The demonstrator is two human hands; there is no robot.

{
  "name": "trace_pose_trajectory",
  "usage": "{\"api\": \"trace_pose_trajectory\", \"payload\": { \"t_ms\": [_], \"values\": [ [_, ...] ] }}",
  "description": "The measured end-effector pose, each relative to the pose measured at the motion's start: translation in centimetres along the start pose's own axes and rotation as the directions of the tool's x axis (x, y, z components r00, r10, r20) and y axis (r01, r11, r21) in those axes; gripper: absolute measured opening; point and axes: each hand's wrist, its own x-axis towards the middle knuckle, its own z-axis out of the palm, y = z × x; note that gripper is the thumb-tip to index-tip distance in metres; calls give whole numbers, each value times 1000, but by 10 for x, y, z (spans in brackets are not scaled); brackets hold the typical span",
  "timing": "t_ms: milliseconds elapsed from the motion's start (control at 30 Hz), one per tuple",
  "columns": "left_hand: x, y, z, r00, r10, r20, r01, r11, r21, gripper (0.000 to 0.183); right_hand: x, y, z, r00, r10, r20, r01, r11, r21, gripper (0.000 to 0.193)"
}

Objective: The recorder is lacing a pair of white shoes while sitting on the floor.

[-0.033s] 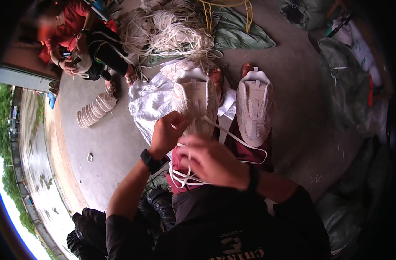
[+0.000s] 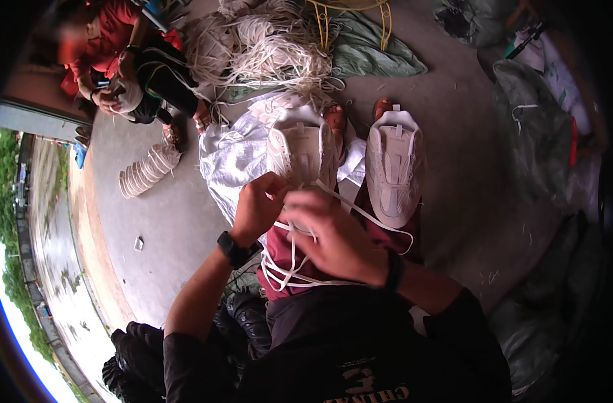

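Observation:
A pale beige sneaker [image 2: 302, 144] lies across my knees, toe toward me, its soles not visible. My left hand [image 2: 258, 205], a dark band on its wrist, is closed with bent fingertips at the sneaker's near left side. Just right of it, my right hand [image 2: 333, 238] is slightly blurred, its fingers curled over a white shoelace [image 2: 293, 258]. Loops of lace hang onto my maroon-covered lap, and one strand [image 2: 367, 216] arcs out to the right. What lies beneath the right fingers is hidden. A matching sneaker [image 2: 395, 161] rests on my right knee.
A heap of white laces [image 2: 273, 50] lies ahead beside a green sack [image 2: 360, 50]. A seated person [image 2: 112, 54] handles a pale piece at far left. A curved stack of nested pale pieces [image 2: 149, 171] lies on the floor. Dark sacks [image 2: 535, 127] stand at right.
My right hand has shifted slightly up and left toward the left fingers, bringing the lace along. My left hand and both sneakers have stayed put.

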Motion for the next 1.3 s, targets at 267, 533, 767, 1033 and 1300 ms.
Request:
{"api": "trace_pose_trajectory", "payload": {
  "t_ms": [267,533,767,1033,1300],
  "values": [
    [3,8,0,993,118,1,-117,984,138,14,6,106,13,929,134,-345,-188,974,-128,77],
    [9,12,2,989,146,16,-147,976,161,14,19,121,23,939,185,-288,-159,981,111,91],
    [18,2,5,996,88,8,-88,996,-7,16,16,116,24,950,138,-280,-186,971,-151,97],
    [20,11,9,996,48,71,-53,995,81,15,10,109,18,935,160,-315,-217,964,-154,95],
    [23,9,6,988,36,152,-36,999,-1,14,5,112,13,937,173,-302,-231,959,-165,92]
  ]
}}
